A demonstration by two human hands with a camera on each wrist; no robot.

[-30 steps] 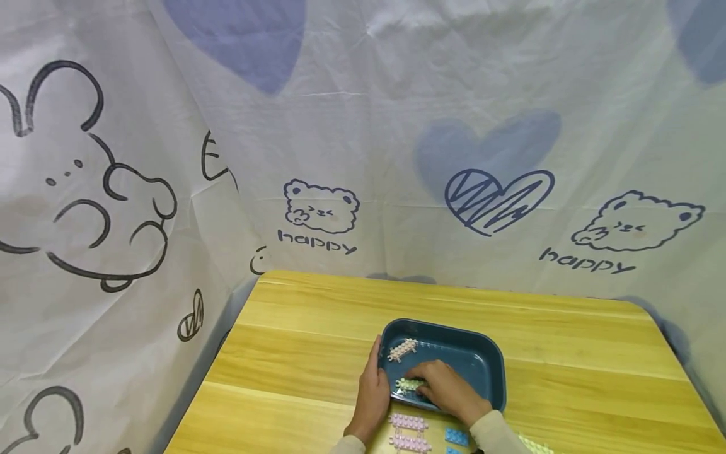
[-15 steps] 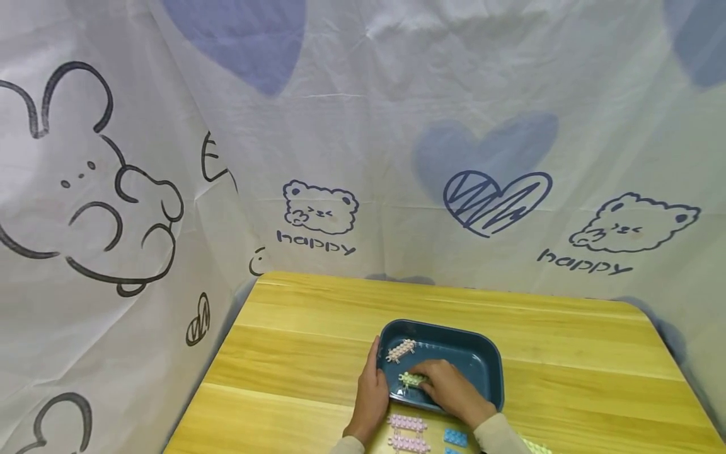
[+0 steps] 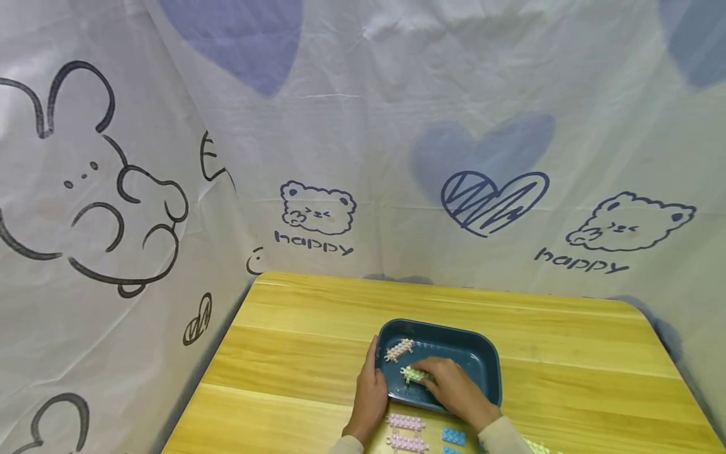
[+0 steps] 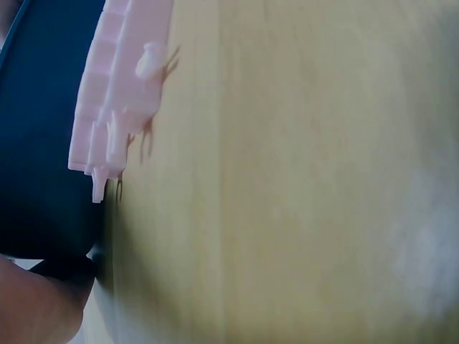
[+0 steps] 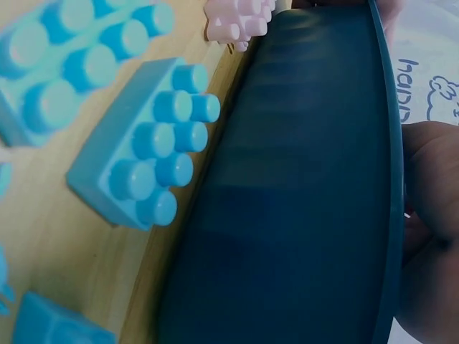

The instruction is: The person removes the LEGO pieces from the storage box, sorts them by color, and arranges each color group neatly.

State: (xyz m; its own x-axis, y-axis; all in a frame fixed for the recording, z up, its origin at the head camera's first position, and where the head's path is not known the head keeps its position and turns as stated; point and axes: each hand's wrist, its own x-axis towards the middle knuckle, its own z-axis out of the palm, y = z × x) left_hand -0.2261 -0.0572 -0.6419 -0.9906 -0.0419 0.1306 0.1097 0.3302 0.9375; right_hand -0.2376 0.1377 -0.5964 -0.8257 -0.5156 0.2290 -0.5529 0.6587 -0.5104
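A dark teal tray (image 3: 473, 362) sits on the wooden table. My left hand (image 3: 370, 394) holds its near left corner, with the fingers along the outer left wall. Inside the tray, my right hand (image 3: 454, 386) pinches a light green building brick (image 3: 413, 374) between thumb and fingers; part of the brick is hidden by them. A pale pink brick (image 3: 399, 350) with clip-like ends lies by the tray's left wall. In the right wrist view the tray wall (image 5: 287, 193) hides the brick, and only part of the right hand (image 5: 434, 229) shows.
Before the tray lie pink bricks (image 3: 405, 421) and blue studded bricks (image 3: 454, 436). More light green bricks (image 3: 535, 448) show at the bottom edge, partly behind the right sleeve (image 3: 501, 435). A printed white cloth (image 3: 386, 157) hangs behind the table (image 3: 295, 353).
My right hand and the light green brick have shifted slightly right and farther from the tray's near wall. My left hand stays at the tray's corner. The head view has drifted slightly.
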